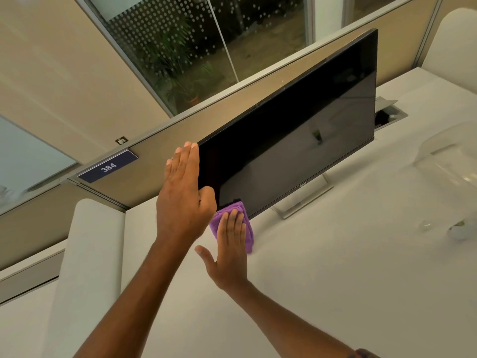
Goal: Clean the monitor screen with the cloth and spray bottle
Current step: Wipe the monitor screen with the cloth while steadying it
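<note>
Nearest the camera, two bare forearms reached up from the bottom edge over the white desk (335, 267). The right hand (229, 251) lay flat, its fingers (232, 223) straight and close together and the thumb spread out to the side, pressing a folded purple cloth (249, 236) against the lower left corner of the monitor (296, 130). The cloth overlapped the bottom bezel there, part of it on the dark glass and part hanging below the edge. Just above and to the left, the left hand (183, 202) held the monitor's left edge: its fingers were straight and together along the side of the panel, and the thumb was bent round onto the front, so the edge sat clamped between them. The screen was off and glossy black, showing faint reflections, and it stood on a silver stand (304, 200) with a flat base resting on the desk. To the right on the desk sat a small white pot (458, 229) with something green in it, and nearby a clear, blurred object (449, 156) that could not be made out. Behind the monitor's right end an open cable hatch (389, 115) was set into the desktop. Beyond stood a tan partition (160, 174) carrying a blue number plate (108, 166) reading 384, and farther back a window (193, 47) with a dotted film, plants visible through it.
</note>
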`<state>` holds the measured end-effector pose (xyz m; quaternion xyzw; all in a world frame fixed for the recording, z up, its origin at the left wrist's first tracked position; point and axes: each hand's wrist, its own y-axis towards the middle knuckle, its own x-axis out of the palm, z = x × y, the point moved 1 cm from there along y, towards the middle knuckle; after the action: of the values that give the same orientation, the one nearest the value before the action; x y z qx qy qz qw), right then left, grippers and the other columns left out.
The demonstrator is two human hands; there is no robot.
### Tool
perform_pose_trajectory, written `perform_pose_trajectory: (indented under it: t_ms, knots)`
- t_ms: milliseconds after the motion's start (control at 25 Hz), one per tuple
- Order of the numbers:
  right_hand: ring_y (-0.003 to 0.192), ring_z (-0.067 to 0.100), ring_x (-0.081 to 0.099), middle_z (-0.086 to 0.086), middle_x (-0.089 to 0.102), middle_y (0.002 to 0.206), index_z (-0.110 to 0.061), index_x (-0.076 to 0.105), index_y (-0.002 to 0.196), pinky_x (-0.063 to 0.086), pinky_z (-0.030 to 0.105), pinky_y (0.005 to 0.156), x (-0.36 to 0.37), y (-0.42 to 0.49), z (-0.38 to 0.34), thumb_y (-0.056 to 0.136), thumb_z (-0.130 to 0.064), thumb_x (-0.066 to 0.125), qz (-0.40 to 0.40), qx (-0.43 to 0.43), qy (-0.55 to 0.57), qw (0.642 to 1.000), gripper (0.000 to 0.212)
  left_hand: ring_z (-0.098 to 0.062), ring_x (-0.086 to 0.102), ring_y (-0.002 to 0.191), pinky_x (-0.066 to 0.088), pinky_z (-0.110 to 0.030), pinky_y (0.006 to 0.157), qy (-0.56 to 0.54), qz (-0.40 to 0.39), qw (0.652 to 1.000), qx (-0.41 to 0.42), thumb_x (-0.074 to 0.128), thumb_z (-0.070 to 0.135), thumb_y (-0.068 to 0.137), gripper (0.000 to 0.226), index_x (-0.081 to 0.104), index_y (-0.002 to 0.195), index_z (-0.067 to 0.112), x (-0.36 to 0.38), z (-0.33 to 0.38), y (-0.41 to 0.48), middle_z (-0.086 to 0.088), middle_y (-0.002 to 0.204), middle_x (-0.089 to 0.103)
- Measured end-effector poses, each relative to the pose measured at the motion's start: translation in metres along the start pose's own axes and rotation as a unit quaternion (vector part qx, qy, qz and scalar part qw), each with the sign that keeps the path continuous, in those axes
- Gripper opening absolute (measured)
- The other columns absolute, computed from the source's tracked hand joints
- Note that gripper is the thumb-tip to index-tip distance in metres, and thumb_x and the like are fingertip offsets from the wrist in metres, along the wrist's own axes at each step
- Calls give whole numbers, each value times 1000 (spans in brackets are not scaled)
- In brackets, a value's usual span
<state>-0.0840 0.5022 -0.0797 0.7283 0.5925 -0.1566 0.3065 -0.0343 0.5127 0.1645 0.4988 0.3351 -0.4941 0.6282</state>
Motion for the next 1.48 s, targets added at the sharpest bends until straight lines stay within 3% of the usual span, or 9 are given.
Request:
perform_pose_trajectory:
  t_ms: [160,320,560,760,920,1160,1240,1360,1480]
  knots:
    - [167,30,9,5,8,180,-15,12,170,14,44,135,-3,34,-13,99,-79,42,39,-70,-27,996,101,-28,25,162,32,-52,124,-25,9,1000,-16,49,34,91,76,33,165,24,0,6,5,1,173,31]
    - [167,31,9,4,5,180,-17,17,170,4,47,137,-19,93,-28,107,-64,43,91,-200,-52,974,82,-31,44,151,48,-56,117,-36,3,999,-14,47,40,91,73,39,160,19,-1,7,16,-3,164,46]
    - [167,25,9,-3,7,180,-26,16,170,-2,46,136,-69,173,-13,113,-51,40,139,-365,-143,910,67,-29,52,144,54,-51,109,-33,28,999,12,47,33,88,70,44,156,17,-3,12,23,-4,158,53]
    - [166,24,13,-6,15,177,-33,23,168,5,47,135,-98,196,5,112,-51,43,144,-400,-145,893,62,-23,60,119,58,-34,90,-41,22,998,41,49,34,87,65,45,150,20,0,8,30,-2,144,60]
    - [166,24,8,-6,13,176,-31,21,168,7,51,133,-128,218,22,111,-44,47,197,-348,-138,906,64,-19,57,99,52,-23,65,-54,12,997,46,49,34,84,62,44,145,23,4,6,32,-1,128,57]
    - [164,29,1,-1,6,175,-24,12,168,7,55,134,-183,263,69,113,-36,38,240,-253,-149,925,61,-14,48,69,54,-19,76,-74,1,996,42,48,31,84,63,40,147,21,7,5,34,-6,135,56]
    - [165,30,0,0,3,176,-22,8,168,9,57,134,-205,279,86,115,-34,31,255,-213,-140,933,59,-15,47,64,61,-29,71,-83,0,995,48,49,30,84,65,39,148,22,8,9,34,-3,139,54]
    - [166,33,5,5,9,179,-17,8,169,12,56,135,-241,302,110,117,-36,18,283,-105,-86,949,57,-27,60,75,63,-38,64,-80,-3,996,49,52,27,84,69,37,152,22,12,14,32,-4,147,50]
    - [166,34,13,10,18,178,-13,15,169,19,56,133,-270,313,132,114,-45,7,308,21,-2,951,64,-50,64,101,66,-45,73,-70,-16,997,39,54,25,84,73,34,155,23,16,13,30,-7,155,47]
